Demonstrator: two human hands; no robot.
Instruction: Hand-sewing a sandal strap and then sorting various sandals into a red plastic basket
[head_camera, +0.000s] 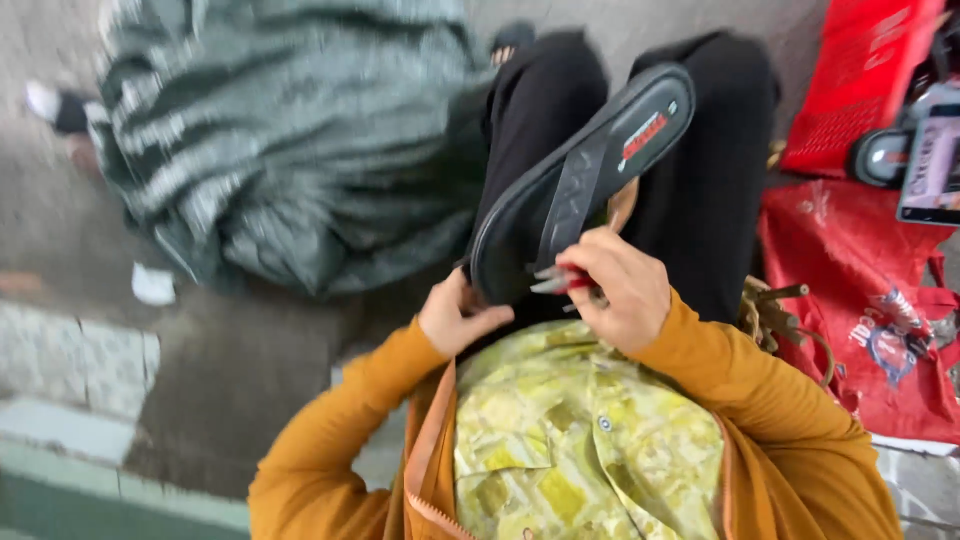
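**Sandal held over the lap, tool at its near end**

The person sits with a black sandal (580, 175) tilted across dark trousers (700, 170), sole side up. The left hand (455, 320) clenches the sandal's near end from below. The right hand (620, 285) grasps a small red-handled metal tool (555, 280) — its tips lie against the sole's near edge, beside the strap (575, 190). Exactly what kind of tool it is cannot be told; the frame is blurred.

By the look of it, the work is at the stage of picking at or gripping that edge. Any further move there would call for the left hand to keep the sandal steady while the tool tips stay on the rim rather than slipping toward the fingers.

Labels and packages: a small red-and-white rectangular label (643, 138) sits on the sole toward its far end. At the right lie red bags (870, 280) with pale and blue printing, one near, one farther back. A grey-green striped sack (290, 140) bulks at the far left, on a grey floor (230, 380).
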